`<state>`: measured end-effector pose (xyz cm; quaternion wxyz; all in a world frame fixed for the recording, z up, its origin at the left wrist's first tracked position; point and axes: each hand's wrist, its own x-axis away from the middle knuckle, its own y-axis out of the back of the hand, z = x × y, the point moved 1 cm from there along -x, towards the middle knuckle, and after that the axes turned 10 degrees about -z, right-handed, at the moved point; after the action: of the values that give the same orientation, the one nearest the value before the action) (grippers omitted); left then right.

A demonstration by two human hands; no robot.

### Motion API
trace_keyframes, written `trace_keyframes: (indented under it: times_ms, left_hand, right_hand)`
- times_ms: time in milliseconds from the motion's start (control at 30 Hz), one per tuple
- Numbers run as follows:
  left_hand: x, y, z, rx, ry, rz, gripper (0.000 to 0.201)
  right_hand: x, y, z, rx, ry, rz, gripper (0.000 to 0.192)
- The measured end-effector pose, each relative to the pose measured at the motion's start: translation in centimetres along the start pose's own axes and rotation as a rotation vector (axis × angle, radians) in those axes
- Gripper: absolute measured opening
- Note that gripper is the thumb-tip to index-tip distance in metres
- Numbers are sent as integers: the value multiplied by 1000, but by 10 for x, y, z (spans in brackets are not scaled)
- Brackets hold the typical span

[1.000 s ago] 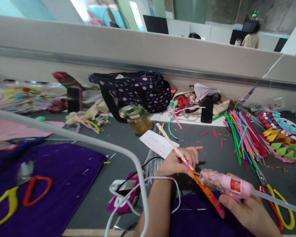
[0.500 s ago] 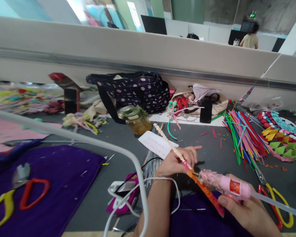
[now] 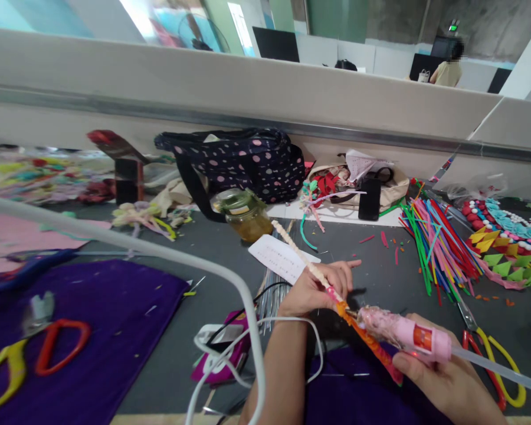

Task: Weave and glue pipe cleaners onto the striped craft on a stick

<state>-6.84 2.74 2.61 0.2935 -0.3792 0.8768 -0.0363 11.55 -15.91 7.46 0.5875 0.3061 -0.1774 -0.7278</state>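
Observation:
My left hand (image 3: 318,289) pinches a long thin stick (image 3: 297,251) wrapped in cream spiral material, its far end pointing up-left over a white paper slip (image 3: 278,260). The stick's near end carries an orange and red strip (image 3: 371,345) running down to the right. My right hand (image 3: 446,383) grips a pink hot glue gun (image 3: 407,333), with a clear glue stick (image 3: 500,369) sticking out of its back. The gun's nozzle touches the stick right by my left fingers.
On the grey table (image 3: 371,260) lie a dotted dark bag (image 3: 243,159), a glass jar (image 3: 243,213), a black phone (image 3: 370,199), coloured strips (image 3: 438,245), red-yellow scissors (image 3: 498,360), purple felt (image 3: 88,330) with scissors (image 3: 30,348), and a white cable (image 3: 159,254). A person sits far behind the partition.
The view has shifted slightly to the right. The hands, stick and glue gun hold almost the same pose; the gun has sunk a little lower.

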Motion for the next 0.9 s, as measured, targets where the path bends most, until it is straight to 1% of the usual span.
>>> trace_keyframes:
  times_ms: [200, 433, 600, 733, 900]
  left_hand:
    - [-1, 1, 0, 14, -10, 10, 22]
    - [0, 2, 1, 10, -26, -1, 24]
    - [0, 0, -1, -23, -3, -38, 28]
    - [1, 0, -2, -47, 20, -53, 29]
    - [0, 2, -2, -51, 33, -60, 31]
  right_hand:
    - [-5, 4, 9, 24, 15, 7, 32]
    - [-7, 5, 11, 17, 24, 14, 39]
    - [-6, 5, 12, 8, 42, -1, 36]
    - [-5, 3, 10, -20, 20, -39, 36]
    - [-6, 7, 12, -29, 1, 65, 30]
